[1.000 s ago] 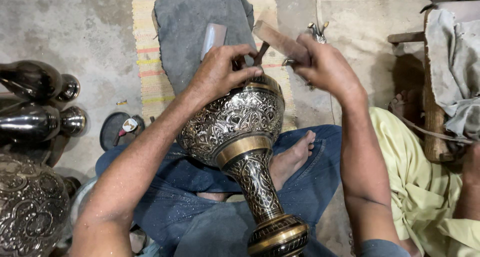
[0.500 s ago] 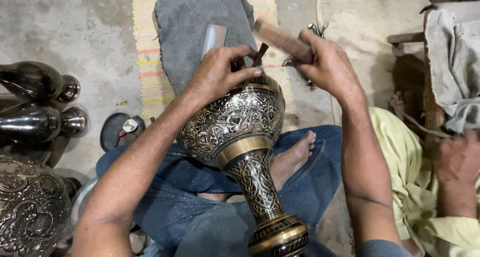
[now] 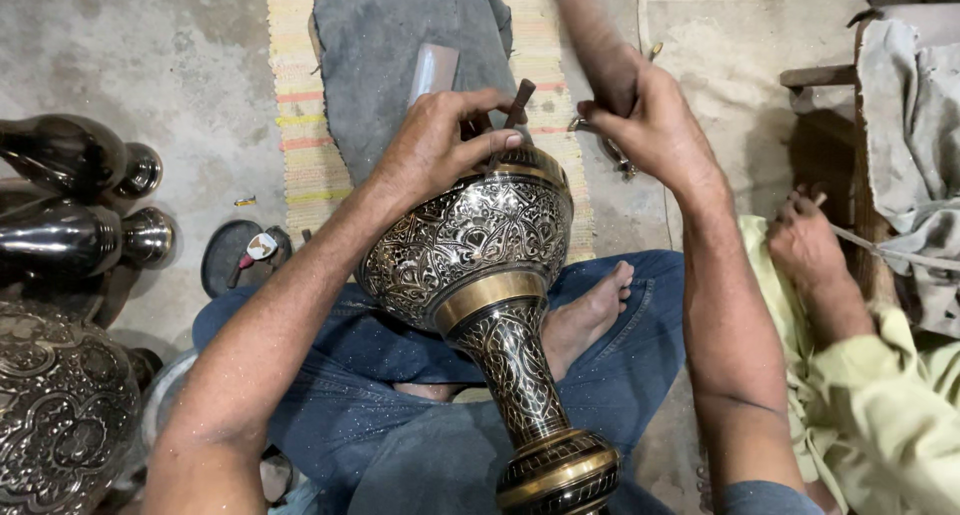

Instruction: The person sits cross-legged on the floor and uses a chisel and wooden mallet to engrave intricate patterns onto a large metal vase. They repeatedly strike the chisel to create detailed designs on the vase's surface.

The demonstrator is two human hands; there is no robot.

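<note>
While the engraved metal vase (image 3: 470, 245) lies tilted across the seated person's lap, its wide body points away from the camera and its narrow neck and banded base come toward the lower edge of the view. The left hand (image 3: 435, 150) rests on the upper rim of the vase's body, fingers curled narrowly around a thin dark chisel (image 3: 515, 105) that stands slanted against the metal. The right hand (image 3: 650, 120) is raised just beside it, closed tightly around the handle of a wooden hammer (image 3: 590, 25), which is blurred, so its head cannot be made out clearly. A bare foot (image 3: 585, 315) shows under the vase against blue jeans (image 3: 340, 375).

Beyond the vase, a grey folded cloth (image 3: 400, 65) lies on a striped mat (image 3: 300, 125) on the concrete floor (image 3: 150, 55), with a flat pale metal strip (image 3: 435, 70) on the cloth. Along the left edge of the floor lie two dark polished vases (image 3: 70, 195), and another engraved vessel (image 3: 60, 415) sits in the lower left corner. A small dark round dish (image 3: 225, 255) lies near them. At the right edge, another person's hand (image 3: 805, 250), in a pale yellow-green sleeve (image 3: 880, 415), grips a thin cord beside a cloth-draped wooden frame (image 3: 900, 125).
</note>
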